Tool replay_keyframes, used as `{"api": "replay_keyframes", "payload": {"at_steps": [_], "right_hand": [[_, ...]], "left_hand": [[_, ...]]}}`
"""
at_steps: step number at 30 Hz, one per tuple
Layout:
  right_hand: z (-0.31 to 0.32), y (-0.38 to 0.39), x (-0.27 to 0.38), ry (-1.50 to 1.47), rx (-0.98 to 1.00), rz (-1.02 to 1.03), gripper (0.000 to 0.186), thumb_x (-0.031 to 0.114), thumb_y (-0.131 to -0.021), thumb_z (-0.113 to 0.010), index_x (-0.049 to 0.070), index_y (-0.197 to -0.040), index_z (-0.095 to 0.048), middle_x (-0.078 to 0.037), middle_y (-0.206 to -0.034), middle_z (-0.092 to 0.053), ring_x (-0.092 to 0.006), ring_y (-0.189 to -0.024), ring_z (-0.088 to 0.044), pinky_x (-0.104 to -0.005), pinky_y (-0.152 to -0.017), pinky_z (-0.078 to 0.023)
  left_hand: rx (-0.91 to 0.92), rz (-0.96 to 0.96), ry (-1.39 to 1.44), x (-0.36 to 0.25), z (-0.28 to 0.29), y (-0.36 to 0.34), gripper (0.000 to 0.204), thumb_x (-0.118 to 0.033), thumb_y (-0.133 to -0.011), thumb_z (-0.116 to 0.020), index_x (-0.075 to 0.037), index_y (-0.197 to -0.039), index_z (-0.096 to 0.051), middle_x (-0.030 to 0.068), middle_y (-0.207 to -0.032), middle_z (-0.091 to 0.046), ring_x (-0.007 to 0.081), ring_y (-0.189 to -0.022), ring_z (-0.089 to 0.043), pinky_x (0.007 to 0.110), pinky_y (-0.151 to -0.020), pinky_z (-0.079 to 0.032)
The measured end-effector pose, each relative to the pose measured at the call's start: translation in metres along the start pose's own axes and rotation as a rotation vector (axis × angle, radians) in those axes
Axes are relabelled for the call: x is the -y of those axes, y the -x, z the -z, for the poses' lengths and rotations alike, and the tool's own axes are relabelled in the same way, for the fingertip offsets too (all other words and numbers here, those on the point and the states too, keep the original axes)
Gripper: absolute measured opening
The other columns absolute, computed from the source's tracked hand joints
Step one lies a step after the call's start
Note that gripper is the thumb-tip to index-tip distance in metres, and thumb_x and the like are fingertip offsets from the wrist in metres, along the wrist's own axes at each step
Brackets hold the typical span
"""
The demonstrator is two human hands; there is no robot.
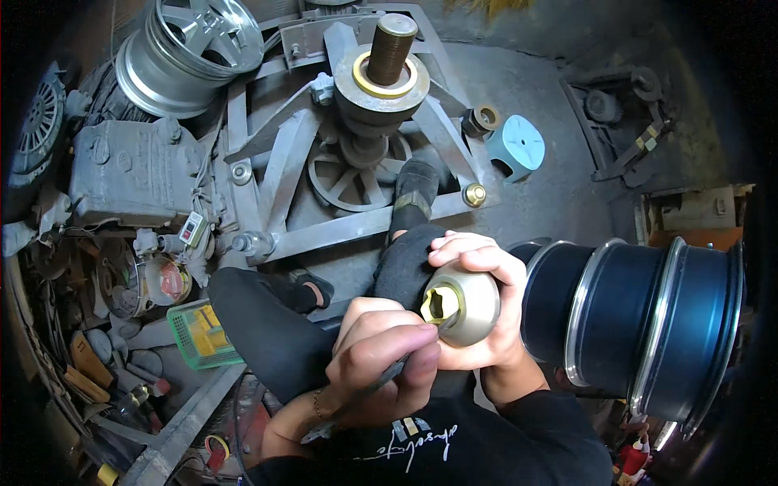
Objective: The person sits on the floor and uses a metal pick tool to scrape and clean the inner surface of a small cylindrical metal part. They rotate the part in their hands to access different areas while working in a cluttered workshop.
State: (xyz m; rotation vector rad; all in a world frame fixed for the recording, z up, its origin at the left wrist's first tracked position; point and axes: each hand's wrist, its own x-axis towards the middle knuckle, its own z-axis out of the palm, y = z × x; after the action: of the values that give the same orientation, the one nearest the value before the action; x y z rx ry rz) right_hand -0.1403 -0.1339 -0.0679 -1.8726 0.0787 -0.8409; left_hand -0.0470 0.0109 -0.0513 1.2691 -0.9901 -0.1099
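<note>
Over the lap, the right hand (510, 312) cups a rounded satin-silver metal piece (478, 304), its yellow-lined mouth (433, 308) facing nine o'clock. The left hand (377, 352) pinches a thin dark tool (394, 373) at that rim. I'd brace the piece firmly and keep strokes short, light. Near twelve stands a threaded steel spindle (392, 55); at three, a dark-blue ribbed metal barrel (616, 312).

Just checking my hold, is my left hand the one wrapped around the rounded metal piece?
No, the right hand wraps around the rounded metal piece, while the left hand pinches a thin tool.
</note>
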Motion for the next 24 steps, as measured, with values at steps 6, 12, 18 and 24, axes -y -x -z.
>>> {"api": "replay_keyframes", "payload": {"at_steps": [6,12,18,24], "right_hand": [[0.013,0.0,-0.011,0.058,0.166,0.103,0.088,0.042,-0.066,-0.096,0.01,-0.129,-0.043,-0.023,-0.121,-0.065,-0.0375,-0.116,-0.063,-0.057,-0.109,-0.039],[0.008,-0.001,-0.007,0.01,0.094,0.08,0.08,0.035,-0.061,-0.099,0.008,-0.122,-0.054,-0.021,-0.119,-0.068,-0.0372,-0.112,-0.066,-0.0538,-0.104,-0.045],[0.007,0.006,-0.009,0.041,0.109,0.056,0.091,0.046,-0.065,-0.096,0.009,-0.128,-0.043,-0.024,-0.121,-0.065,-0.0358,-0.116,-0.064,-0.0565,-0.11,-0.038],[0.007,0.007,-0.01,0.042,0.1,0.072,0.095,0.047,-0.062,-0.097,0.009,-0.129,-0.042,-0.025,-0.121,-0.065,-0.0363,-0.118,-0.064,-0.0556,-0.111,-0.039]], "left_hand": [[-0.057,0.027,-0.001,-0.001,-0.006,0.003,0.031,0.005,-0.083,-0.077,-0.002,-0.107,-0.059,0.011,-0.092,-0.069,0.0246,-0.076,-0.066,0.033,-0.069,-0.054],[-0.111,0.078,0.052,-0.003,-0.007,0.004,0.031,0.006,-0.08,-0.077,-0.001,-0.105,-0.06,0.0122,-0.09,-0.068,0.025,-0.075,-0.066,0.033,-0.068,-0.055],[-0.112,0.072,0.006,-0.003,-0.008,0.004,0.03,0.007,-0.079,-0.077,0.0,-0.104,-0.061,0.0117,-0.091,-0.068,0.025,-0.075,-0.066,0.034,-0.069,-0.055],[-0.113,0.094,0.058,-0.001,-0.007,0.005,0.029,0.007,-0.08,-0.077,0.0,-0.104,-0.063,0.0119,-0.091,-0.067,0.026,-0.076,-0.067,0.035,-0.07,-0.055]]}}
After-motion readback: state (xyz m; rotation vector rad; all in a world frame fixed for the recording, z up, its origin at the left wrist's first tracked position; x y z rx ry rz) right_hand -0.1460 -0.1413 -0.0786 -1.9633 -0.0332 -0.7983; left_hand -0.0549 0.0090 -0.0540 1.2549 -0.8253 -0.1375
